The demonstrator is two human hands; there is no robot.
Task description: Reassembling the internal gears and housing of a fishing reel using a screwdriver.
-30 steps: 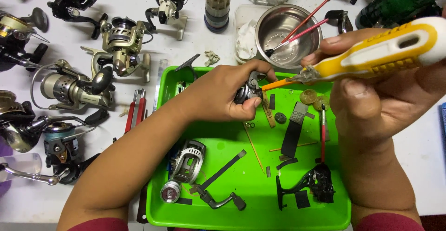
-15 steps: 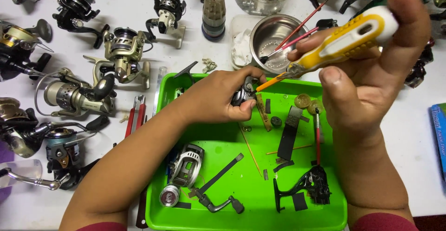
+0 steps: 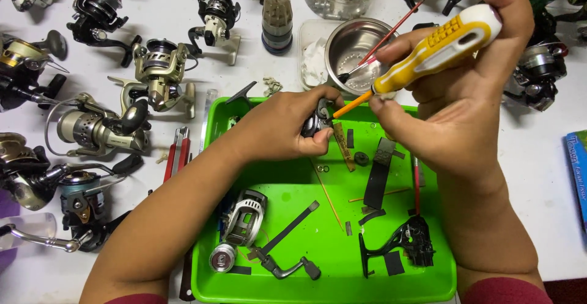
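The left hand (image 3: 278, 129) pinches a small dark reel part (image 3: 317, 122) over the green tray (image 3: 342, 279). The right hand (image 3: 452, 102) squeezes a yellow screwdriver (image 3: 437, 50), its tip touching the part.

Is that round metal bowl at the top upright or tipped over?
Upright. The metal bowl shows its open mouth and shiny inner bottom, with thin red brushes leaning inside.

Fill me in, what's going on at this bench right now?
A person is working over a bright green plastic tray on a white table. The left hand grips a small dark metal reel part, while the right hand holds a yellow-and-white-handled screwdriver with its orange shaft tip against that part. Loose reel pieces, including a silver reel frame and a black crank handle, lie in the tray. Several assembled spinning reels sit to the left.
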